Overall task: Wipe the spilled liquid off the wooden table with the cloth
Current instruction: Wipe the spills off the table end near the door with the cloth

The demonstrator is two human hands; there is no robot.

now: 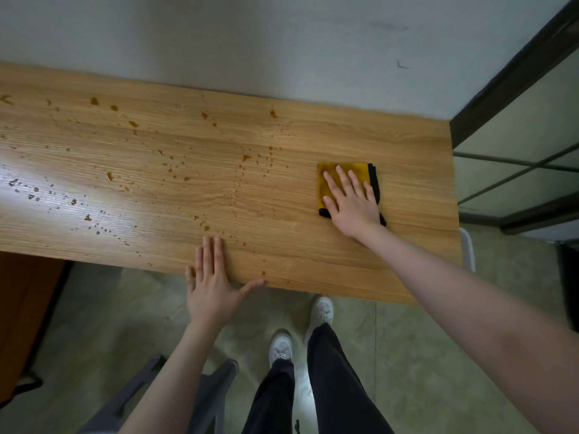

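Currently the right hand (352, 202) presses flat, fingers spread, on the folded yellow cloth (332, 170). The left hand (213, 277) rests open on the wooden table (313, 261) edge. Brown spilled liquid (175, 170) lies between and beyond the hands, leftward. Cloth appears soft, light; control by palm pressure on top.

Cloth (344, 180) on table (282, 233), spill (175, 170) left.

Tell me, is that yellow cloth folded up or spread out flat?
Folded. The yellow cloth is a small, compact rectangle under the right hand, with a dark layer or edging showing along its right side and near corners.
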